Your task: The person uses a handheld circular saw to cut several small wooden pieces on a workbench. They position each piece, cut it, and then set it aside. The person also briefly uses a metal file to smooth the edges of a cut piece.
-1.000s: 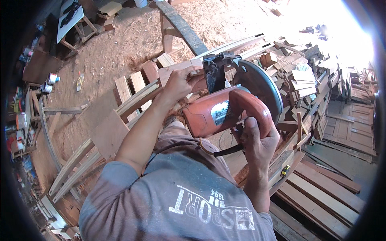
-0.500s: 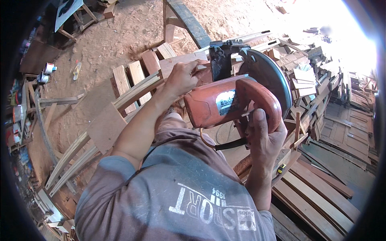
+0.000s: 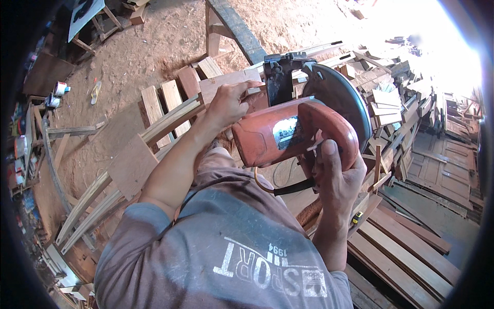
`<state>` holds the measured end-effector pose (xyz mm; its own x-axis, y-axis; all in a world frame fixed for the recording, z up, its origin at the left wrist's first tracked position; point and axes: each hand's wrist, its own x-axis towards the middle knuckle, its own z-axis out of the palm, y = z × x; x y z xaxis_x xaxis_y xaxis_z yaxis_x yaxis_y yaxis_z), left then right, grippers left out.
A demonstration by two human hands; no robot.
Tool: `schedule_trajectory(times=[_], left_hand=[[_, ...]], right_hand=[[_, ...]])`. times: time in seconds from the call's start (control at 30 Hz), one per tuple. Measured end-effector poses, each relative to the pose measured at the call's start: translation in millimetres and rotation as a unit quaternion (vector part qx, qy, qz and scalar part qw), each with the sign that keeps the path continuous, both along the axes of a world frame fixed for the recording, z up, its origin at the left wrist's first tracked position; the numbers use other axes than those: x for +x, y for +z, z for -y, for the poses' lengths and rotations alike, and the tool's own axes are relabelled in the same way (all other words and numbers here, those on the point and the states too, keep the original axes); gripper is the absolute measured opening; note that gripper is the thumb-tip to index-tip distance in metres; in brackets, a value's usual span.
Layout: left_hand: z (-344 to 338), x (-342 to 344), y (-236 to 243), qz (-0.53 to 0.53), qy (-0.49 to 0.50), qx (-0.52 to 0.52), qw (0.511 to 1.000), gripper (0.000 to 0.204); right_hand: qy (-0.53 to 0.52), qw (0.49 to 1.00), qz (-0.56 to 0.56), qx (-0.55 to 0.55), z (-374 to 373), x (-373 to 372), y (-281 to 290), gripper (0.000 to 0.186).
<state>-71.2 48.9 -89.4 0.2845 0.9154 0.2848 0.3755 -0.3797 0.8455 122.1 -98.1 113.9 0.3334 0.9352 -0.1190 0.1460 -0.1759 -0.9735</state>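
An orange-red circular saw (image 3: 267, 136) with a dark round blade guard (image 3: 342, 95) and a flat dark metal base plate (image 3: 278, 85) is in front of my chest. My right hand (image 3: 337, 172) wraps its rear loop handle, thumb up along the side. A black cord sleeve (image 3: 294, 187) leads off below the handle. My left hand (image 3: 229, 105) is closed, its fingers on a small piece of wood (image 3: 254, 91) beside the base plate. A reddish board (image 3: 224, 85) lies just beyond that hand. The blade's lower part is hidden.
Long pale battens (image 3: 90, 198) run from lower left toward the saw, with a square board (image 3: 133, 167) across them. Stacked offcuts (image 3: 386, 103) are at the right, and long planks (image 3: 406, 247) lie lower right near a yellow tape measure (image 3: 356, 218). A trestle (image 3: 239, 31) stands ahead.
The whole view has shifted slightly, so the saw and both hands appear a little further left. My grip on the saw handle is unchanged.
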Motion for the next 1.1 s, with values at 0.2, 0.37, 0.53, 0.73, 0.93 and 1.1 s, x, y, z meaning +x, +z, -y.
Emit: schedule_trajectory(times=[0.2, 0.37, 0.53, 0.73, 0.93, 1.1], left_hand=[[3.3, -4.7, 16.6, -0.014, -0.034, -0.062, 0.997, 0.047], [6.6, -4.2, 14.5, 0.023, -0.054, -0.02, 0.998, 0.048], [9.4, -3.9, 11.6, 0.016, -0.088, 0.044, 0.995, 0.041], [5.9, -2.9, -22.4, 0.018, -0.192, 0.148, 0.97, 0.04], [7.6, 10.5, -33.9, 0.078, -0.06, 0.007, 0.995, 0.038], [-10.3, -0.4, -6.6, 0.228, 0.102, -0.172, 0.953, 0.035]], right_hand=[[0.022, 0.999, 0.035, -0.002, -1.1, 2.8, 4.2, 0.038], [0.006, 0.999, 0.043, -0.001, -3.4, 0.2, 6.4, 0.037], [-0.001, 0.999, 0.05, -0.014, -7.3, -0.6, 15.0, 0.037], [0.023, 0.998, 0.043, -0.029, -25.7, -2.8, 31.4, 0.039], [-0.008, 1.0, -0.005, 0.011, -8.4, 2.1, 30.0, 0.046], [-0.014, 0.999, 0.0, 0.04, 44.2, 45.6, 5.0, 0.053]])
